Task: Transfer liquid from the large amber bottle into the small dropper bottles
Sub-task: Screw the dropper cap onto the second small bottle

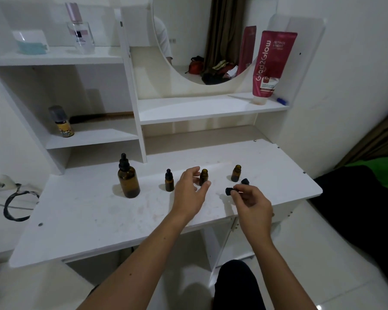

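Standing left of centre in the frame on the white laminate desk top [76, 211], the large amber glass bottle with a black rubber dropper cap [128, 176] is upright and capped, and no hand touches it. Judged by its material, it is rigid, smooth and breakable; it looks mostly empty, so probably light, though the dark glass hides the level. The safest hold is around the wide body, not the soft bulb or narrow neck.

To its right stand three small amber glass dropper bottles. The first, still capped [169, 180], is just beside the left hand [189, 193]. The second, uncapped [203, 176], sits between that hand's thumb and forefinger, which are spread apart and not visibly closed on it; contact cannot be confirmed. The third, also uncapped [236, 173], stands further right. These are light, tip easily and need steadying at the body during filling.

The right hand [252, 204], lower right of centre, pinches a black dropper cap [229, 190] in its fingertips. A second black cap [245, 181] lies on the desk just beside the third bottle.

On the shelf at upper right stands a red cosmetic tube [271, 63].
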